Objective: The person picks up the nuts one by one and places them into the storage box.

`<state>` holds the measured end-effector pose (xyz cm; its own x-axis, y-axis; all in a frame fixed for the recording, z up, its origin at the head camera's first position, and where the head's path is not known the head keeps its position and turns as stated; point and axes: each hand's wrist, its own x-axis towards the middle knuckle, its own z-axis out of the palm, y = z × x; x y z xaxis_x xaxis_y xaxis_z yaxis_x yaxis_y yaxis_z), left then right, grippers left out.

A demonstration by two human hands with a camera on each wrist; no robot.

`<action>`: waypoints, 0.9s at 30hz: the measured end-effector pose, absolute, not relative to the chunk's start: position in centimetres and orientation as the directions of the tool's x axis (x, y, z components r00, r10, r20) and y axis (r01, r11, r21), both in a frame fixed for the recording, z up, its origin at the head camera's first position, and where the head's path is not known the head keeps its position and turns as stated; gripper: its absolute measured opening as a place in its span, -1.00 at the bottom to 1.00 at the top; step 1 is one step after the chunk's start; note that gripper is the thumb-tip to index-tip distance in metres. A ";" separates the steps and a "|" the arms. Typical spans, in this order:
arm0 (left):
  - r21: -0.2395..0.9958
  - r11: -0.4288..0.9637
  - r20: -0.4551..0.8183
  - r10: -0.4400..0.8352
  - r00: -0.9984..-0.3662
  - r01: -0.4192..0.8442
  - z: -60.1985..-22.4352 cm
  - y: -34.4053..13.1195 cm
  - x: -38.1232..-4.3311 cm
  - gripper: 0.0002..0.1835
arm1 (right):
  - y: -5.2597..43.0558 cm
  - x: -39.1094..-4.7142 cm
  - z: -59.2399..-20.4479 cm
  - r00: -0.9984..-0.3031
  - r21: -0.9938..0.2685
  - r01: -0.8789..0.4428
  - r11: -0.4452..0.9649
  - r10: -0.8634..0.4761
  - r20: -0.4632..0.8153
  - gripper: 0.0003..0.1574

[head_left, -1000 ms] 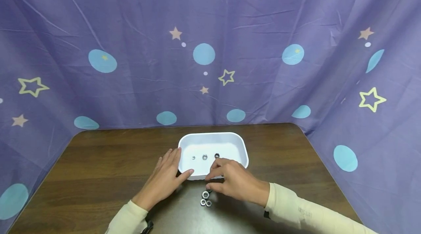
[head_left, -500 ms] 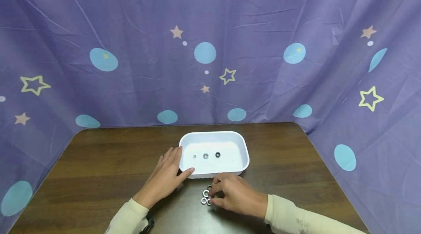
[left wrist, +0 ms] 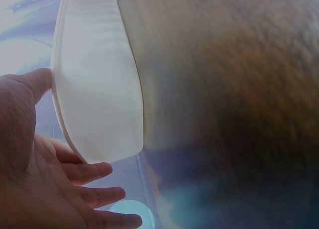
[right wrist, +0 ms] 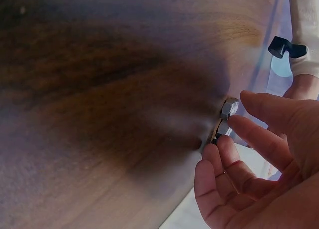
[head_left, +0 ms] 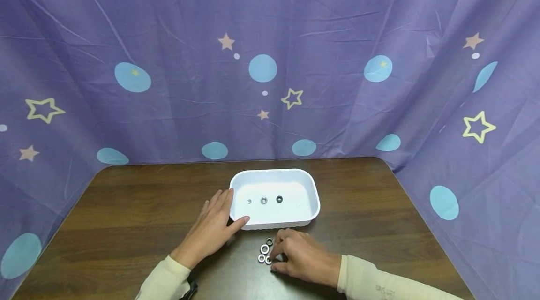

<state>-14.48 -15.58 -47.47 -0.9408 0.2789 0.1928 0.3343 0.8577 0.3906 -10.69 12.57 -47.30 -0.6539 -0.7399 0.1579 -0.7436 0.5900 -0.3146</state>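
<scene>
A white rectangular tray [head_left: 295, 215] stands on the wooden table with three nuts inside: a tiny one [head_left: 249, 201], a silver one [head_left: 263, 200] and a dark one [head_left: 279, 199]. My left hand [head_left: 211, 227] rests at the tray's left end, its thumb on the near rim and its other fingers spread along the side. In front of the tray lies a small cluster of metal nuts [head_left: 264, 249]. My right hand [head_left: 301, 258] is at the cluster's right side, index fingertip right at the nearest right nut [head_left: 268, 260]. The right wrist view shows the thumb apart from the index finger beside a nut [right wrist: 229, 108].
The brown wooden table [head_left: 147, 206] extends on both sides of the tray. A purple curtain [head_left: 190, 79] with stars and blue dots hangs behind it and along both sides.
My right hand has drawn back from the tray's near edge, toward me, down to the nearest nuts. The dark nut in the tray now shows fully. My left hand stays at the tray.
</scene>
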 end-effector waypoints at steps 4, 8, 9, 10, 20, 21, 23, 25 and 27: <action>0.390 0.857 0.194 0.280 -0.940 0.336 -47.5 -15.5 -14.5 0.05 | 12.5 -10.7 -47.5 -0.654 -0.293 -0.748 0.596 -0.738 0.166 -0.81; 0.393 0.857 0.190 0.279 -0.941 0.333 -47.4 -15.5 -14.4 0.05 | 12.4 -10.9 -47.6 -0.654 -0.293 -0.747 0.596 -0.737 0.168 -0.78; 0.395 0.856 0.189 0.279 -0.942 0.332 -47.4 -15.5 -14.4 0.05 | 12.4 -10.9 -47.6 -0.655 -0.290 -0.747 0.598 -0.737 0.168 -0.77; 0.396 0.856 0.188 0.279 -0.942 0.332 -47.4 -15.5 -14.4 0.05 | 12.3 -10.9 -47.7 -0.654 -0.287 -0.748 0.598 -0.738 0.168 -0.77; 0.401 0.856 0.182 0.275 -0.944 0.327 -47.3 -15.5 -14.4 0.05 | 11.9 -10.8 -48.1 -0.639 -0.238 -0.767 0.596 -0.743 0.197 -0.78; 0.401 0.855 0.183 0.275 -0.944 0.327 -47.3 -15.5 -14.4 0.05 | 11.9 -10.8 -48.1 -0.640 -0.239 -0.766 0.597 -0.743 0.196 -0.79; 0.401 0.856 0.184 0.275 -0.944 0.328 -47.3 -15.5 -14.4 0.05 | 11.8 -10.7 -48.1 -0.643 -0.244 -0.763 0.599 -0.741 0.193 -0.80; 0.402 0.856 0.184 0.273 -0.944 0.326 -47.3 -15.5 -14.4 0.04 | 11.8 -10.7 -48.1 -0.644 -0.244 -0.762 0.599 -0.740 0.193 -0.81; 0.402 0.856 0.183 0.270 -0.945 0.323 -47.3 -15.5 -14.4 0.04 | 11.8 -10.7 -48.1 -0.641 -0.242 -0.765 0.596 -0.742 0.199 -0.82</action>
